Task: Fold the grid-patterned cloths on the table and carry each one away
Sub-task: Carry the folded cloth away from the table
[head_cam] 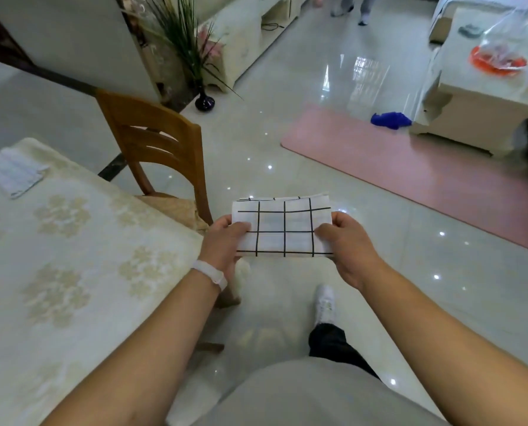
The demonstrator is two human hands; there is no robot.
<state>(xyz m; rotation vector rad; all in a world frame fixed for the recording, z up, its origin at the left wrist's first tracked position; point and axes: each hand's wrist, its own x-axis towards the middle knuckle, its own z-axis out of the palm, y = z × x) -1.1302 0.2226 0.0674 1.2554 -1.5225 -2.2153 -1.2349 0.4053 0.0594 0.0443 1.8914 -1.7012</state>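
Grid-patterned cloth [282,229], folded into a small flat rectangle, is held in the air over a glossy tiled floor [287,133], just to the right of the table [87,241]. The left hand [226,241], a white band at its wrist, pinches the cloth's left edge with the thumb on top; the right hand [348,244] pinches the right edge likewise. A pale folded cloth [11,175] lies on the table's far corner. A wooden chair [155,142] stands beside the table, with a pink mat [410,179] well apart.
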